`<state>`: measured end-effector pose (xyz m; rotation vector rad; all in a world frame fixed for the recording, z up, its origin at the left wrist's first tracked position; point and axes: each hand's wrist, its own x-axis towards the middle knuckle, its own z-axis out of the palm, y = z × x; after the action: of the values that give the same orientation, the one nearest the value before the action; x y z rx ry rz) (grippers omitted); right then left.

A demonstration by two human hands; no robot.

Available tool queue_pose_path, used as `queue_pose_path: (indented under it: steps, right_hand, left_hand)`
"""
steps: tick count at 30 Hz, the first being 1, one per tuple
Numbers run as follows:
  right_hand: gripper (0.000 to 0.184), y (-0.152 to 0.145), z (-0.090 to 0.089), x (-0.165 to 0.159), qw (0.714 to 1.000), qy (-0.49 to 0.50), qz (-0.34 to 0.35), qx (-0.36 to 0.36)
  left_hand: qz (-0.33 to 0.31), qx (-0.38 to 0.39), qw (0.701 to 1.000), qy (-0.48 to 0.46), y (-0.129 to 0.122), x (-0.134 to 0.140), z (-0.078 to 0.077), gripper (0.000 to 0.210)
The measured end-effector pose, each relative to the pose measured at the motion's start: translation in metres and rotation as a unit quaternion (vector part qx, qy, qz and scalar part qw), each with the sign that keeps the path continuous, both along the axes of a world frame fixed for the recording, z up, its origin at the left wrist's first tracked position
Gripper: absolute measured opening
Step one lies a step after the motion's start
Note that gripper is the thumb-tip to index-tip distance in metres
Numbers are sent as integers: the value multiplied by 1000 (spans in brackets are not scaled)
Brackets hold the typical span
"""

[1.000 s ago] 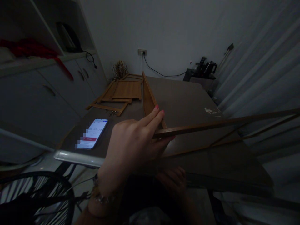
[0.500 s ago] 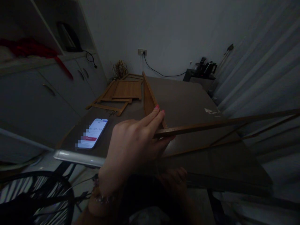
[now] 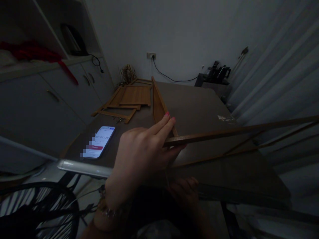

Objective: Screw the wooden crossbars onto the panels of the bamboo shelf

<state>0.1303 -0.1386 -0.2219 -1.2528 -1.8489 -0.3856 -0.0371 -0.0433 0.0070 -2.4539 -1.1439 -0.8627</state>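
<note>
little shift: left hand pinches wooden frame, long axis pointing right; right hand curled, hold unclear.

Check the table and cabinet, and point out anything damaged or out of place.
The brown tabletop has a ragged whitish patch toward its right side, breaking the plain surface; whether scraps or peeling, I can't tell. At left, a red fabric strip dangles over the cabinet front, looking untidy.

On the table, a phone is lying ten o'clock from the left hand — panels are resting past eleven.
</note>
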Motion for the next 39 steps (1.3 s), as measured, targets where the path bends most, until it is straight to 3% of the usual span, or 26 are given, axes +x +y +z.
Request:
queue_pose_path:
  steps: [11,25,31,39]
  right_hand:
    - [10,1,5,-3,999,11,38,-13]
    - [25,4,4,-1,987,-2,125,-102]
    - [18,6,-1,1,983,0,126,-130]
    - [17,7,6,2,986,-34,93,-135]
  left_hand:
    - [-1,-3,1000,-2,0,-1,0,48]
    - [7,-3,1000,4,-1,0,1,50]
    - [3,-15,1000,4,-2,0,1,50]
    - [0,-21,1000,1,-1,0,1,49]
